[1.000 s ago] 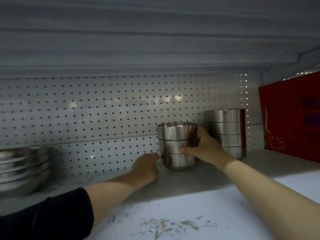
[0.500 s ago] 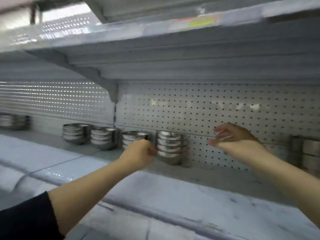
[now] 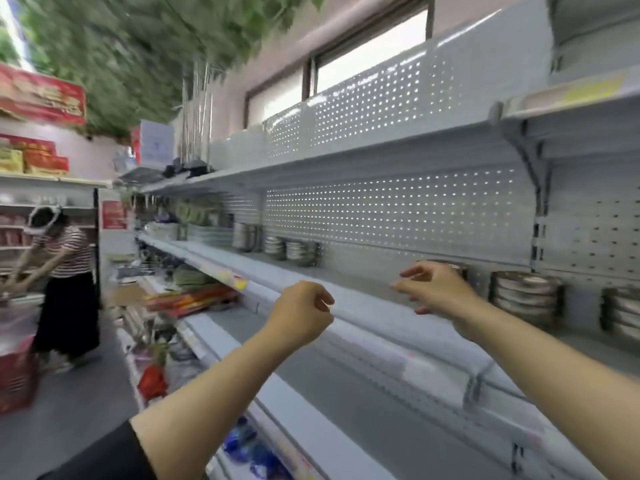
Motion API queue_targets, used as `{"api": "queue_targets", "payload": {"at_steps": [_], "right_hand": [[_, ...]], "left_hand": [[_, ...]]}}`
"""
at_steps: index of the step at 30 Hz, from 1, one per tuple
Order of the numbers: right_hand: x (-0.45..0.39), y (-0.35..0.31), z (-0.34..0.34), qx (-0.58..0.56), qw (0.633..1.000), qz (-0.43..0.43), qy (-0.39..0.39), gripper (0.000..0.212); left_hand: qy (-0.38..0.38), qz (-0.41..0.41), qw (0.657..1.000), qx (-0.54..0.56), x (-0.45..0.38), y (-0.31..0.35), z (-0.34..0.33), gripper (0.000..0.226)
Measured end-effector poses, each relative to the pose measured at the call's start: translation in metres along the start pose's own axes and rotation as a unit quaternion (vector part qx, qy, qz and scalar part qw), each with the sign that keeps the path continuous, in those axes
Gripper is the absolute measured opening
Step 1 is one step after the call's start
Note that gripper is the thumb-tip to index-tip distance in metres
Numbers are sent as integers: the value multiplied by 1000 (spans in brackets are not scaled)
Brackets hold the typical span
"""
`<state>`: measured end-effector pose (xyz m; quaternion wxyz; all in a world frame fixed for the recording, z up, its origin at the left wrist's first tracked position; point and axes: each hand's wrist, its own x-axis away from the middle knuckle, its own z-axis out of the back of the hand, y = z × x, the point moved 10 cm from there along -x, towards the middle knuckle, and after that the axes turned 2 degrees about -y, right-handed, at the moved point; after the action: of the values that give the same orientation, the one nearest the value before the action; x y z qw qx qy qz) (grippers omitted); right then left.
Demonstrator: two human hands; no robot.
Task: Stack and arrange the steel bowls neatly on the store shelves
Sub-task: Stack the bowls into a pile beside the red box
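Stacks of steel bowls stand along the back of the white shelf point(image 3: 346, 292). One stack point(image 3: 524, 294) sits just right of my right hand, another point(image 3: 623, 311) at the right edge, and two smaller stacks point(image 3: 298, 251) farther left. My left hand point(image 3: 303, 311) hovers in front of the shelf edge, curled into a loose fist with nothing in it. My right hand point(image 3: 434, 289) is raised over the shelf with fingers spread and empty, partly hiding a bowl stack behind it. The picture is blurred by motion.
An upper shelf point(image 3: 346, 161) with a pegboard back runs above. Lower shelves point(image 3: 194, 299) hold packaged goods. A person in a striped top point(image 3: 62, 271) bends over at the aisle's left end. Red boxes point(image 3: 41, 95) sit on far shelves, green foliage point(image 3: 138, 46) hangs overhead.
My view swung left and pulled back from the shelf into the aisle. My right hand let go of the tall bowl stack; both hands are now empty and withdrawn toward the shelf front.
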<state>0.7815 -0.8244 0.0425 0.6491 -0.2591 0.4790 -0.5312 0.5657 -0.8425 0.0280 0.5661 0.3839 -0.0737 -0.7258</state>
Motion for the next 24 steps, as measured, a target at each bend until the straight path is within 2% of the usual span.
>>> {"api": "queue_targets", "payload": {"at_steps": [7,16,24], "right_hand": [[-101,-25,-121,31,998,37,-29,31],[-277,-57,-252,103,990,92,-14,32],[-431,-80,-362,146,983,112,2,25]], "left_hand": [[-2,-2,1000,-7,-88,-94,30,28],[19,-52,992,-111,-250,-217,66,31],[18,-68,991,-114,-388,-343,84,28]]}}
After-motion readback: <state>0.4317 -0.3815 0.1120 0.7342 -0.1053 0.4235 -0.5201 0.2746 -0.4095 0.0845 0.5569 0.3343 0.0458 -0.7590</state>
